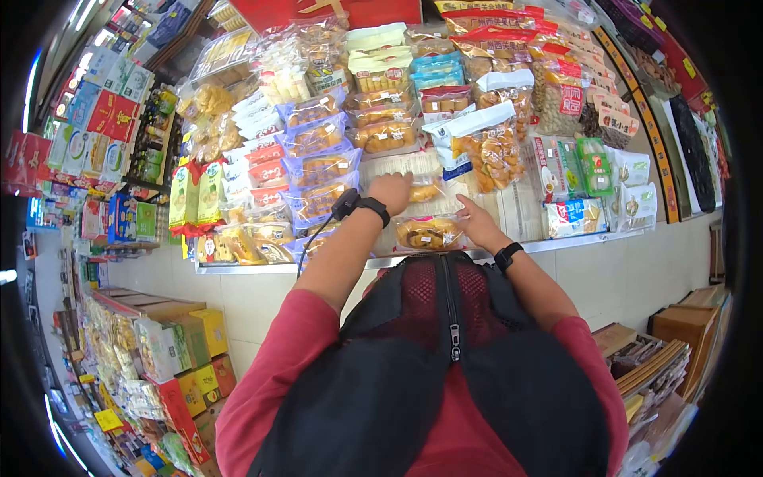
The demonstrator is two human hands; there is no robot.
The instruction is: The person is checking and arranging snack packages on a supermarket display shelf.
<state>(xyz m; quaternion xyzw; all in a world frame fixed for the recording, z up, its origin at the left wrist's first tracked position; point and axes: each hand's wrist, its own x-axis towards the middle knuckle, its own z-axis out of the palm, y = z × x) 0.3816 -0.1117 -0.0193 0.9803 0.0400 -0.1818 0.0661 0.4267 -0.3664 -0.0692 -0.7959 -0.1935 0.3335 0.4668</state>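
My left hand (391, 193) is closed on the left end of a clear-wrapped bread pack (427, 191); part of that pack is hidden under the fingers. My right hand (482, 226) is open just right of it, with the index finger stretched out and nothing held. Nearer to me, by the metal table edge, lies another wrapped bread (429, 234) with a white label. Purple-wrapped bread packs (322, 173) form a column on the left. Beyond my hands, a large bag of brown snacks (486, 151) with a white top leans on the display.
The display table (517, 208) holds many snack packs, with biscuit packs (575, 218) at the right and green-red bags (197, 195) at the left. Stacked cartons (187, 342) stand lower left, a wooden cabinet (685, 338) lower right. A black cable runs from a small device (345, 205) at my left wrist.
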